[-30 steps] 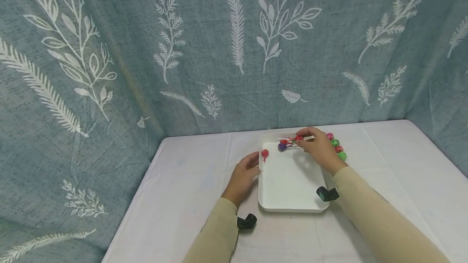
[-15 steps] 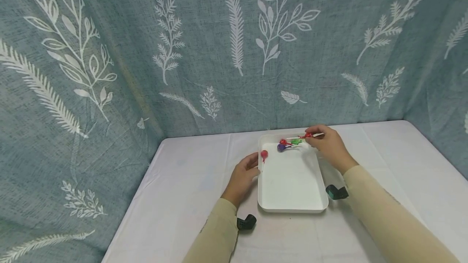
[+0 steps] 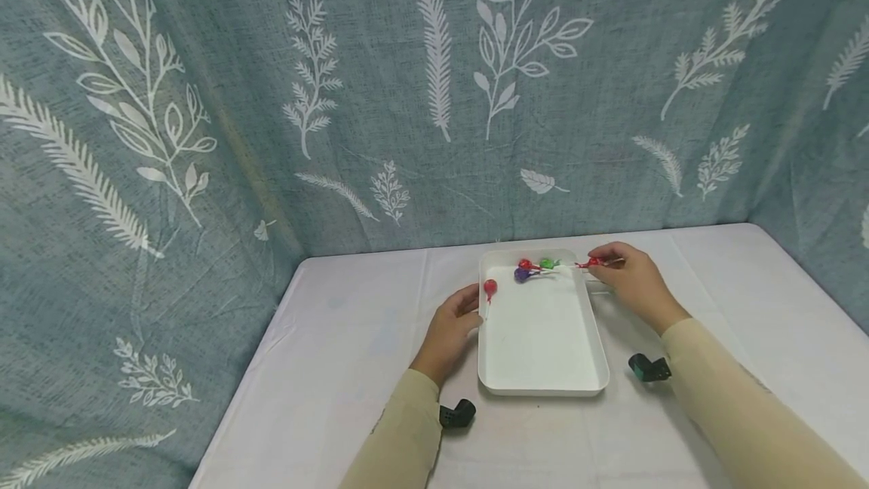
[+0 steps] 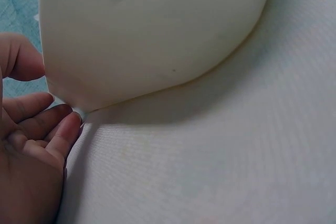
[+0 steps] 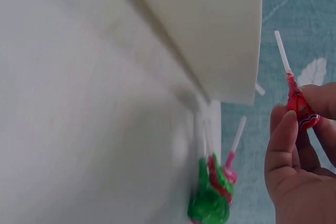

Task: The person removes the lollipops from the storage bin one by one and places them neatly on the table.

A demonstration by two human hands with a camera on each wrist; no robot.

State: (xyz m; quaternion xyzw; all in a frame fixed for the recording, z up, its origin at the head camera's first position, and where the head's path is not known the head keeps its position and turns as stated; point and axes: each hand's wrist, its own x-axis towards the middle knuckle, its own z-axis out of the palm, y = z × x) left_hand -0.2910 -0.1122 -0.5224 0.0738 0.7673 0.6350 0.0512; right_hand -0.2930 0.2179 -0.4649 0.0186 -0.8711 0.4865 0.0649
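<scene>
My right hand (image 3: 637, 283) pinches a red-wrapped lollipop (image 5: 300, 106) by its candy end, just past the right rim of a white tray (image 3: 543, 345). Its white stick points left over the rim. Inside the tray, near the back, lie a green lollipop (image 3: 547, 263), a red one (image 3: 525, 264) and a purple one (image 3: 521, 275). Another red lollipop (image 3: 490, 287) lies along the left wall. My left hand (image 3: 446, 330) holds the tray's left side, thumb at the rim and curled fingers at the lower edge. Only the outer wall (image 4: 152, 30) shows in the left wrist view.
Outside the tray's right wall, several lollipops lie on the table, including a green one (image 5: 209, 205) and a pink one (image 5: 229, 174). My right hand hides them in the head view. A white cloth (image 3: 360, 368) covers the table; a patterned blue curtain (image 3: 421, 195) hangs behind it.
My right hand has moved right with the red lollipop, from above the tray to beyond its right rim. The green lollipop in the tray has come into plain view. My left hand stays put.
</scene>
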